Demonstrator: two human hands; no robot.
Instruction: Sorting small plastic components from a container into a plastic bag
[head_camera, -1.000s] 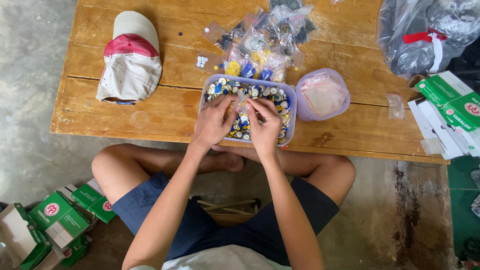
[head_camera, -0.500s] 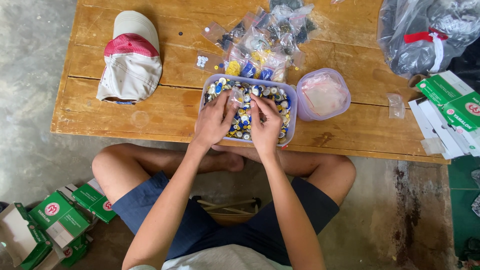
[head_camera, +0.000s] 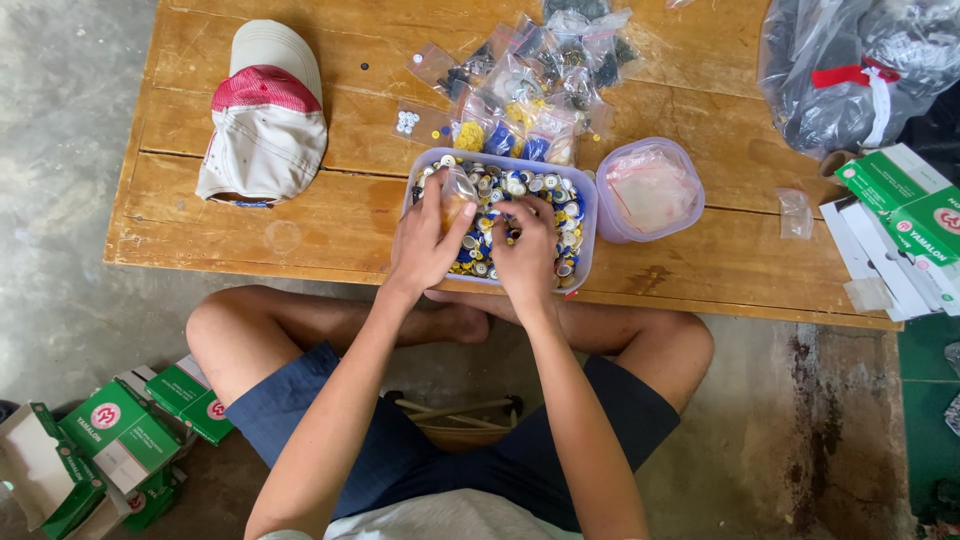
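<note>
A clear rectangular tub (head_camera: 590, 205) full of small round caps in yellow, blue and silver sits at the near edge of a low wooden table (head_camera: 300, 230). My left hand (head_camera: 425, 240) holds a small clear plastic bag (head_camera: 456, 193) with yellow pieces in it over the tub's left side. My right hand (head_camera: 525, 250) reaches into the caps, fingers pinched together among them; what they hold is hidden.
A pile of small filled plastic bags (head_camera: 530, 80) lies behind the tub, a lidded round container (head_camera: 650, 190) to its right. A red and white cap (head_camera: 265, 115) rests at left, a dark plastic sack (head_camera: 850, 70) far right, green boxes (head_camera: 900, 215) right and green boxes (head_camera: 120, 440) below.
My left hand has lifted the small bag up over the tub's left side. My right hand has shifted slightly left and deeper into the caps.
</note>
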